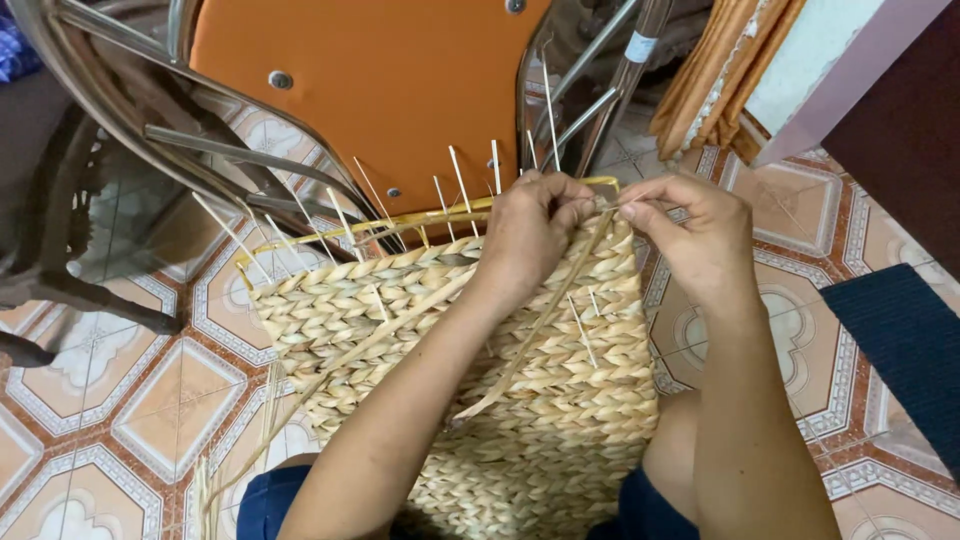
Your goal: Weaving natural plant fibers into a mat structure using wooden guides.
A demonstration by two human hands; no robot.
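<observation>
Resting across my lap, the pale braided straw basket panel reaches from my knees up to its yellow wire rim, where thin white upright stakes stick out. My left hand has its fingers closed, pinching the weave at the top edge. My right hand pinches the end of a flat, loose straw strand between thumb and forefinger, just beside the left. That strand trails slack down over the panel. I judge it could twist or split if pulled too hard, and the bare stakes could prick my knuckles. An orange chair seat with a chrome metal frame crowds the rim, so room ahead is tight. Patterned floor tiles lie open to my left, and a dark blue mat to my right.
</observation>
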